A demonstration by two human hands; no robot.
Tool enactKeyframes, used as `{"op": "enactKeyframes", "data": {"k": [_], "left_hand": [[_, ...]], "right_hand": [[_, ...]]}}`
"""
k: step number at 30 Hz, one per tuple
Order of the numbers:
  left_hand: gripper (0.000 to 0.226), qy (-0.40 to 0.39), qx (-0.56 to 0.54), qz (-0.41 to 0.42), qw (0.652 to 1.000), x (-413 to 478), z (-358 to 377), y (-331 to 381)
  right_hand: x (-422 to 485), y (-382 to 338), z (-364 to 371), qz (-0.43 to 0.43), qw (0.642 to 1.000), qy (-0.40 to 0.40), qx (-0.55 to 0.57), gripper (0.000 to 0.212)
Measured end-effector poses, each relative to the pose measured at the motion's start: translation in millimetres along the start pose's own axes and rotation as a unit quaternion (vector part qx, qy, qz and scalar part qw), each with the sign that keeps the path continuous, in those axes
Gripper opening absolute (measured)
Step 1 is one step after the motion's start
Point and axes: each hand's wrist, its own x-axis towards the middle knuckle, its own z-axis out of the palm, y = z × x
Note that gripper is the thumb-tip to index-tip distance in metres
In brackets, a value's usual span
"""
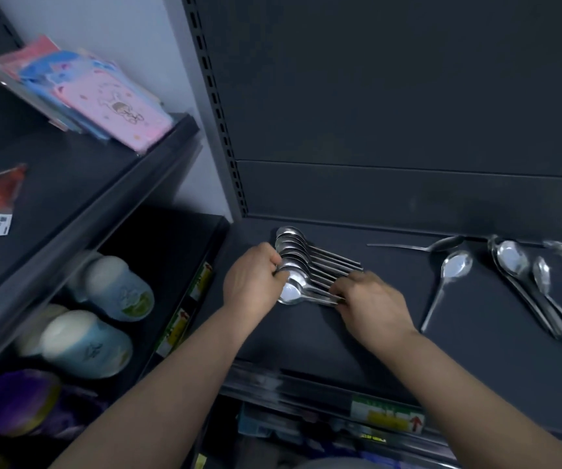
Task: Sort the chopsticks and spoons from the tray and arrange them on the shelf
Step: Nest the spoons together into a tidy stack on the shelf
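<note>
At frame centre, the overlapping row of shiny steel spoons (306, 265) lies on the dark grey metal shelf (306, 340). The left hand (250, 279) pinches the near bowls and the right hand (372, 299) clamps the handle tips, apparently squaring the row. Next, probably: fetch the loose steel spoons (455, 265) at right.

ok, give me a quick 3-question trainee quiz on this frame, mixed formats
1. Multiple choice: where does the left hand meet the row of spoons?
A) at the bowls
B) at the handle ends
C) nowhere, it is apart from them

2. True or false: the loose spoons lie to the left of the row.

3. Fill in: the right hand is at the row's ____ ends.

Key: 1 A; 2 false, they lie to its right; 3 handle.
</note>
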Motion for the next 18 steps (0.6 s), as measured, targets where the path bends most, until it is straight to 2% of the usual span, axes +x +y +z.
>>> {"op": "enactKeyframes", "data": {"k": [5,8,13,18], "left_hand": [[0.012,-0.041,-0.026,0.063,0.997,4.8,11.4,28.5],[0.013,-0.067,-0.052,0.093,0.992,6.9,27.5,58.1],[0.017,-0.127,-0.051,0.146,0.98,7.1,65.4,117.7],[0.026,-0.172,-0.022,0.139,0.975,5.0,99.4,166.8]], "right_hand": [[-9.6,11.6,-9.0,-0.017,1.0,0.003,0.024,0.026],[-21.8,30.1,-18.0,0.0,0.999,0.037,0.018,0.022],[-48.4,83.0,-32.4,0.089,0.993,0.072,-0.001,0.021],[-70.7,143.1,-47.8,0.213,0.969,0.122,-0.01,0.019]]}}
